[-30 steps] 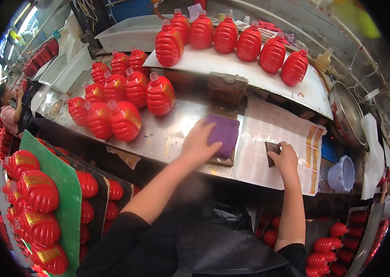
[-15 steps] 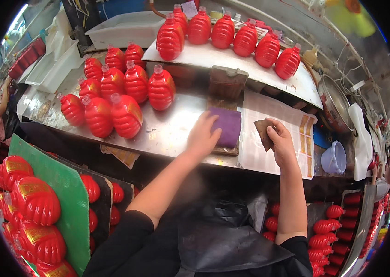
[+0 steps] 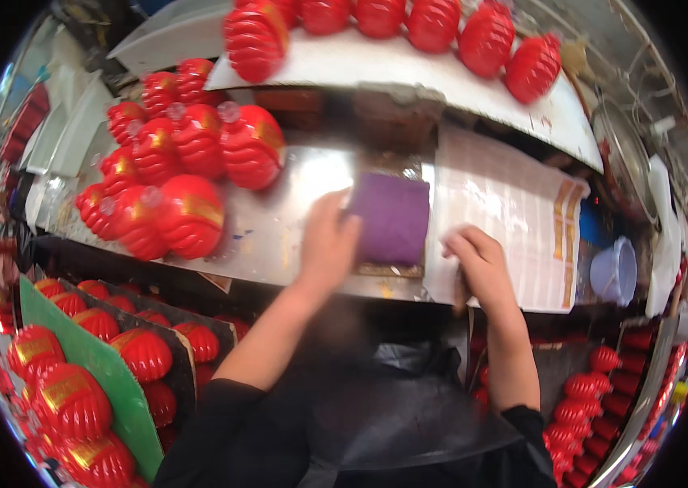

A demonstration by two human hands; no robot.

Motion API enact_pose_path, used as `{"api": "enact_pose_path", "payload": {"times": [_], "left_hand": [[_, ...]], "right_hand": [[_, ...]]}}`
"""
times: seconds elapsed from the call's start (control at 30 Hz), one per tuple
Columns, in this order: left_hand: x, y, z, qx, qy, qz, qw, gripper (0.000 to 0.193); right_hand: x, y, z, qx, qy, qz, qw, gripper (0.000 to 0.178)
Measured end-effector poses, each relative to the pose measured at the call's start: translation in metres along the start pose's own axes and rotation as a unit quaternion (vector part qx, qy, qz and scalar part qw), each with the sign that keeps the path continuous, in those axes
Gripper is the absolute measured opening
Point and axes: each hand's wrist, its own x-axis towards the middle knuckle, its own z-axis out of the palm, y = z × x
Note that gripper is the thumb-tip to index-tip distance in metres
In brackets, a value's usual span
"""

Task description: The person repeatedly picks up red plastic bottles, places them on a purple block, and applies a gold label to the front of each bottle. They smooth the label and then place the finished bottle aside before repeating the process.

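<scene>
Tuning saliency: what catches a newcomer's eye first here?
Red bottles first: a cluster at left on the metal bench, plus a row on the white shelf behind. Next, the purple pad near the middle, the left hand just left of it. Then the pale sheet right of the pad, the right hand over its near side.

The left hand [image 3: 329, 244] is blurred and outstretched; the right hand [image 3: 480, 262] curls.

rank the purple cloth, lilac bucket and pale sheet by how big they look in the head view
Largest to smallest, as they look:
1. pale sheet
2. purple cloth
3. lilac bucket
</scene>
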Motion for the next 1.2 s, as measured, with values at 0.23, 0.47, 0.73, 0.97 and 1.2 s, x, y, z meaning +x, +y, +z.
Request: {"api": "enact_pose_path", "payload": {"times": [0.23, 0.47, 0.73, 0.97, 1.2], "left_hand": [[-0.01, 0.011, -0.005, -0.193, -0.071, -0.15, 0.967, 0.058], [0.003, 0.038, -0.006, -0.222, -0.066, -0.196, 0.953, 0.057], [-0.005, 0.048, -0.002, -0.244, -0.058, -0.262, 0.932, 0.049], [0.006, 0.045, -0.008, -0.298, -0.061, -0.315, 0.899, 0.051], [0.004, 0.053, -0.007, -0.382, -0.041, -0.348, 0.855, 0.048]], "right_hand": [[0.021, -0.007, 0.032, -0.169, -0.013, -0.058, 0.984, 0.065], [0.035, 0.0, 0.039, -0.115, 0.017, -0.059, 0.991, 0.065], [0.05, 0.0, 0.026, -0.014, -0.02, -0.099, 0.995, 0.043], [0.011, -0.003, 0.037, -0.239, 0.079, -0.23, 0.94, 0.074], [0.011, -0.004, 0.019, -0.353, 0.023, -0.332, 0.875, 0.055]]}}
